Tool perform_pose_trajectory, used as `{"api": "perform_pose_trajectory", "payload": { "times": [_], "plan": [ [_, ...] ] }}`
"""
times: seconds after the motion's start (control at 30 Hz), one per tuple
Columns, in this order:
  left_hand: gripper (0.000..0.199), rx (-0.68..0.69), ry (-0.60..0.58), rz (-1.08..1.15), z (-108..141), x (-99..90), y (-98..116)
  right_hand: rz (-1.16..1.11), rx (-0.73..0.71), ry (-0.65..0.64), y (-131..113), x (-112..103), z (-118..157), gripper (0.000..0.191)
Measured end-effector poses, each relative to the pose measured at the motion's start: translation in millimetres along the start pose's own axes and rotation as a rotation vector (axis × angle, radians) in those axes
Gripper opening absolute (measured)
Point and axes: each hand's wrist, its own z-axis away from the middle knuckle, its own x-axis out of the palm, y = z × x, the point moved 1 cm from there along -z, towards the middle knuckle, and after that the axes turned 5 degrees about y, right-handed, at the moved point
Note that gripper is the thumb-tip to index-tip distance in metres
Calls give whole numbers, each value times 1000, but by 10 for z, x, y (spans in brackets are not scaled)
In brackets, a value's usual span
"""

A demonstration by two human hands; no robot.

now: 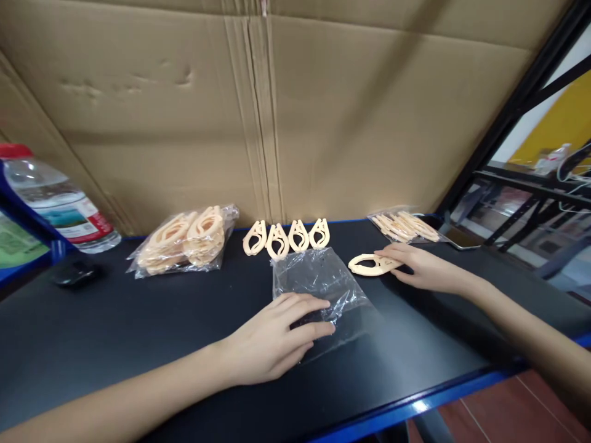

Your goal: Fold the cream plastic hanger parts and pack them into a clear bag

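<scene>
My right hand (pixel 415 267) pinches the narrow end of a cream plastic folding hanger (pixel 357 265), held flat just above or on the table, right of a clear plastic bag (pixel 307 277). Across the bag's lower left part rests my left hand (pixel 279 335), its fingers stretched out and apart, gripping nothing that I can see. The bag lies flat and looks empty. Beyond its top edge, several folded cream hangers (pixel 299 236) form a row on the table, upper ends toward the cardboard.
A filled bag of hangers (pixel 184 240) lies at left, another hanger bag (pixel 406 225) at back right beside a phone (pixel 463 239). A large water bottle (pixel 64 203) and a black mouse (pixel 78 272) are far left. Cardboard (pixel 369 123) walls the table's back; its blue edge (pixel 392 413) runs in front.
</scene>
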Motion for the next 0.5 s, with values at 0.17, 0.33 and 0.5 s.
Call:
{"api": "perform_pose_trajectory", "payload": {
  "times": [0.17,0.33,0.5],
  "plan": [
    [39,32,-52,-45,-7,41,-18,-8,33,125,-340,28,434,35],
    [42,5,-93,-54,-12,50,-28,53,39,476,-673,-128,560,16],
    [42,1,-105,-58,-14,50,-26,113,-77,645,-1253,-457,537,18]
  ]
}}
